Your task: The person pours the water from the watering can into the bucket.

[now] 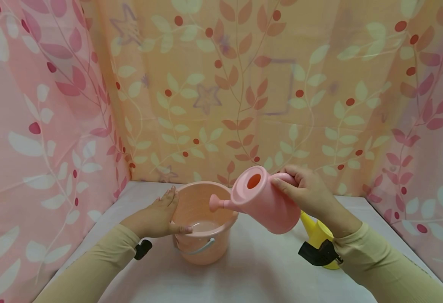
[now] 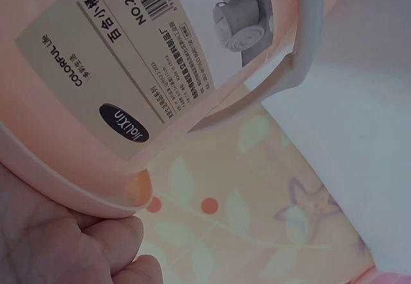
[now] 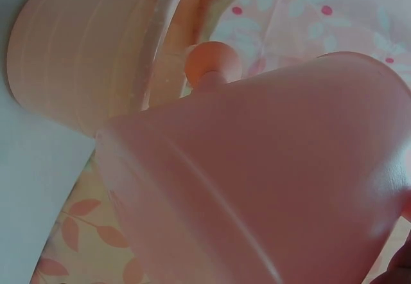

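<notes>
"How far along is the work?"

"Partway, by the look of it. The right hand grasps the pink watering can by its handle, holding it tilted above the tabletop. Its sprinkler head is over the mouth of the peach bucket."

"And the bucket?"

"Upright on the tabletop, nearer the far left corner than the far right one. The left hand rests on its rim, fingers fairly straight rather than clenched, perhaps steadying it."

"So what counts as done?"

"The can is lifted, tipped and lined up with the bucket. No stream shows at the sprinkler head, and whether any water lies in the bucket cannot be told."

"What is left?"

"The can is not yet level or set down. The yellow vessel, towards the tabletop's right edge and partly hidden, has no hand on it; its part, if any, is unclear."
</notes>
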### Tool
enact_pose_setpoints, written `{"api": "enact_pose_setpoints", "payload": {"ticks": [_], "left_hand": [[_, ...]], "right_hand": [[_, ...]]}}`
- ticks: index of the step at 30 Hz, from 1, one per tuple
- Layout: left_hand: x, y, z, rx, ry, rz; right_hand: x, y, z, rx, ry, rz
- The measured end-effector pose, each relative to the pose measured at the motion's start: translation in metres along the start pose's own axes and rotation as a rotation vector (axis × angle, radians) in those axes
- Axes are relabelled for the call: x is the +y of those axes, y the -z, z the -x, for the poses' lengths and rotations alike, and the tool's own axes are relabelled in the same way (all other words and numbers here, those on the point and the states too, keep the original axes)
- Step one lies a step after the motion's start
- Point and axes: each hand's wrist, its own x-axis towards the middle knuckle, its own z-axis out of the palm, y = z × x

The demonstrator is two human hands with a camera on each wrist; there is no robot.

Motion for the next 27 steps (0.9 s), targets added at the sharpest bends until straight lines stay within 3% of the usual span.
{"api": "enact_pose_setpoints", "payload": {"ticks": [27], "left_hand": [[0.0003,0.0013,0.0004,-0.012,-0.012,-0.003]], "right_hand": [[-0.0038,0.0013,0.0,0.003,0.012,0.036]]}}
